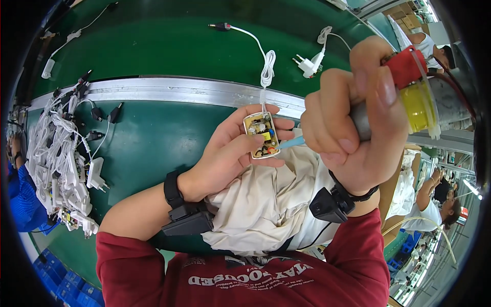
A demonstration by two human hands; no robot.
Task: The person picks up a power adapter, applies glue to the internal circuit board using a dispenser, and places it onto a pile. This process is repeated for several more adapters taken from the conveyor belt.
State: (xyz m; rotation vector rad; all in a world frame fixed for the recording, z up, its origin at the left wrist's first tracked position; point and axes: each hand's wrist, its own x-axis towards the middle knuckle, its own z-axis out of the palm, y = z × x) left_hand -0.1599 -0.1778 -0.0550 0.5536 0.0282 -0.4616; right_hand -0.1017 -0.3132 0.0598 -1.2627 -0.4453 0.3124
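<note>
My left hand (227,146) holds an opened white power adapter (262,135), thumb across its exposed circuit board, fingers spread behind it. A coiled white cable (267,69) runs from its far end to a black plug (221,26) on the green conveyor. My right hand (358,107), raised close to the camera, is wrapped round what looks like a glue dispenser (419,105), grey with red and yellow parts. Its pale blue tapered nozzle (291,143) points left, with its tip at the near right corner of the board. Whether the tip touches a component, I cannot tell.
A pile of white adapters with cables (64,153) lies at left. A metal rail (179,92) crosses between bench and green conveyor (153,41), where another adapter (309,65) lies. White cloth (271,199) covers my lap. Co-workers sit right; blue crates (61,281) stand lower left.
</note>
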